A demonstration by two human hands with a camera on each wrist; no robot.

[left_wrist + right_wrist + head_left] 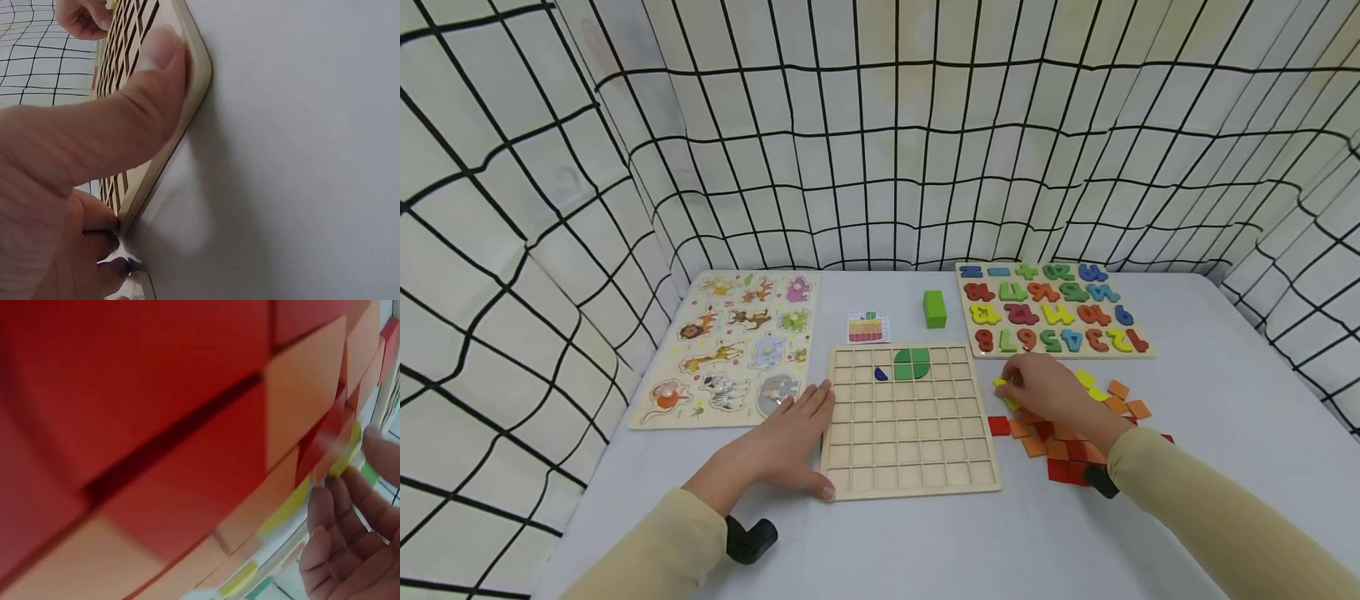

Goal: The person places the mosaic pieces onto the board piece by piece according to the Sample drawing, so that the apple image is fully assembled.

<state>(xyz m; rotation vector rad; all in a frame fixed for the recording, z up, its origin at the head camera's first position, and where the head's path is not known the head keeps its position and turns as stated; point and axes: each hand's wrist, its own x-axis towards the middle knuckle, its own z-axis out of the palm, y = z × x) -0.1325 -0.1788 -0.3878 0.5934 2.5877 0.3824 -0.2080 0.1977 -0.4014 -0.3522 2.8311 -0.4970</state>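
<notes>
Left grip (pixel 784 446) touches board (pixel 906 427), white table (pixel 887 550) beneath (netting (pixel 897 64) behind).

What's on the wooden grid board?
A green shape and, left of it, a dark blue piece lie near the far edge of the wooden grid board. The left hand covers part of the near-left corner with its thumb; the surface under it can't be seen.

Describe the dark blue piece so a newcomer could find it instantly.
In the head view, find the wooden grid board the left hand touches. In its upper part, just left of the green leaf-shaped patch, lies the small dark blue piece. It is the board's only blue piece; its neighbours are green.
</notes>
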